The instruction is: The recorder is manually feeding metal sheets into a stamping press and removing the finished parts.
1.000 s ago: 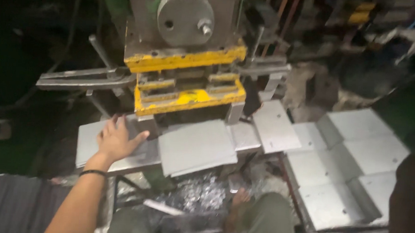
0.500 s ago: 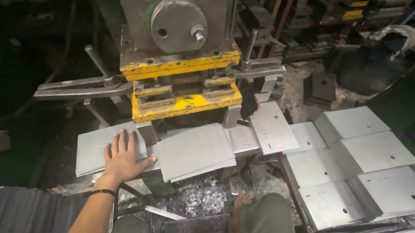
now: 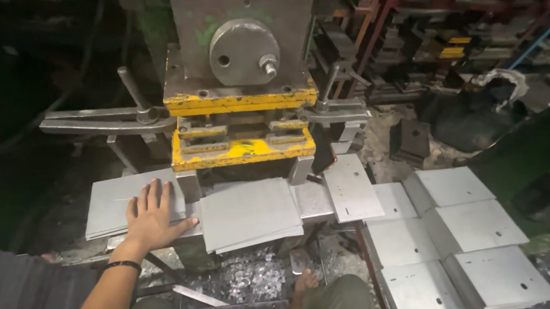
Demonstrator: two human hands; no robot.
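My left hand (image 3: 154, 220) lies flat, fingers spread, on a stack of grey metal sheets (image 3: 112, 203) at the left of the press bed. A black band sits on that wrist. Right of the hand, a second stack of grey sheets (image 3: 248, 214) lies under the yellow die block (image 3: 244, 150) of a heavy press (image 3: 242, 44). A single punched sheet (image 3: 350, 187) rests at the right end of the bed. My right hand is out of sight.
Several stacks of punched grey sheets (image 3: 480, 225) cover the floor at right. Shiny metal slugs (image 3: 246, 281) are heaped below the bed. A long lever arm (image 3: 99, 121) juts left from the press. A green-trousered leg (image 3: 337, 300) is at the bottom.
My left hand stays flat on the left stack and has slid slightly toward its near edge. The view has shifted, showing more of the press and the right-hand stacks.
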